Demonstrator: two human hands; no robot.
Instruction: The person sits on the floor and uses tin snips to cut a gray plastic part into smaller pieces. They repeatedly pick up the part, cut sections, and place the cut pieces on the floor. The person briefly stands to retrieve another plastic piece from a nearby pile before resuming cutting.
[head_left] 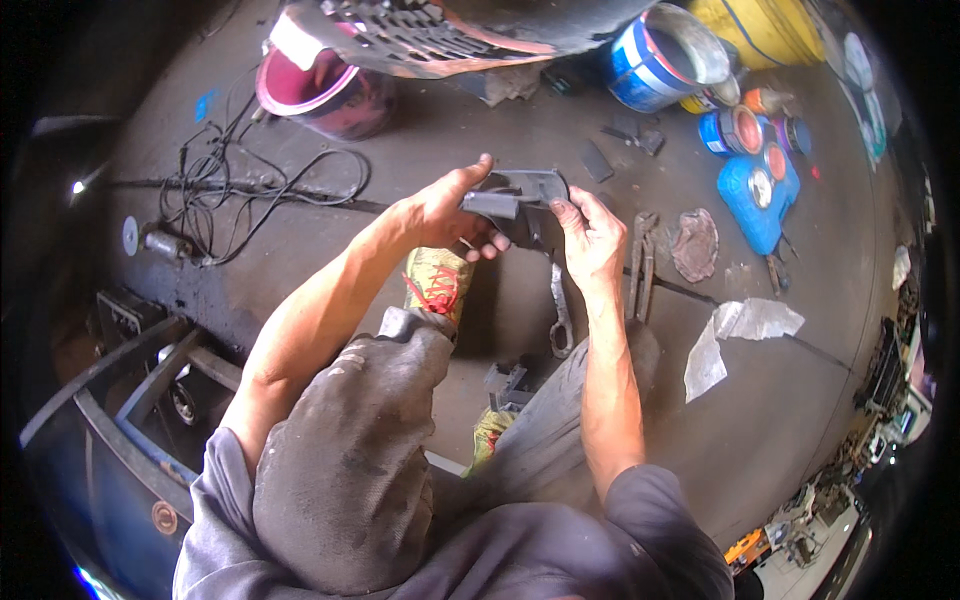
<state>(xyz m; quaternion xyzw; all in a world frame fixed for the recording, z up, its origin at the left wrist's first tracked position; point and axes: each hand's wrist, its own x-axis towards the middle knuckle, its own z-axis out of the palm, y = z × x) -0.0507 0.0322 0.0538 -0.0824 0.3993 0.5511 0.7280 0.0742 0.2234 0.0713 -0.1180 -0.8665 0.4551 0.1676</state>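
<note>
Between my two hands, above the floor and in front of my knees, is a dark grey part (548,186) with a curved right end and a lighter grey cylinder (491,205) along its left side. My left hand (448,212) supports it from the left, thumb raised and the other fingers curled beneath. At the right end, my right hand (592,236) grips its edge between thumb and fingers. What exactly the part is, I cannot tell. A long wrench (561,310) lies on the floor below it, beside my right forearm.
Pliers (643,265) and a brown rag (695,245) lie right of my right hand. Farther off are a paint bucket (655,72), a blue can (750,195) and a pink bucket (330,100). A cable (215,200) and an angle grinder (165,244) lie left. A car bumper (440,40) hangs ahead.
</note>
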